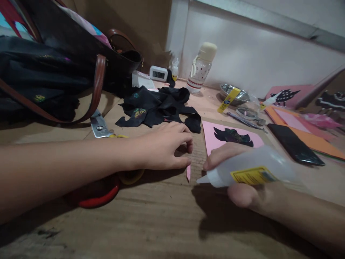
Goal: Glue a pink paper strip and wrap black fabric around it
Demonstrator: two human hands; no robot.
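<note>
My right hand [244,194] is wrapped round a translucent glue bottle [246,167] with a yellow label. The bottle lies tilted almost flat, its nozzle pointing left. Just left of the nozzle tip, a narrow pink paper strip [188,174] rests on the table. My left hand [169,145], its fingers curled, has the strip's far end at its thumb. Scissors [99,126] with red and yellow handles lie partly hidden under my left forearm. Beyond my right hand is a pink card [211,135] bearing a black cut-out shape [233,136].
Black fabric scraps [153,108] are heaped beyond my left hand. A dark bag [118,68] with brown handles fills the left. Behind stand a small digital clock [158,73], a drink bottle [201,68] and a metal bowl [242,95]. A black phone [295,144] lies right, beside coloured papers.
</note>
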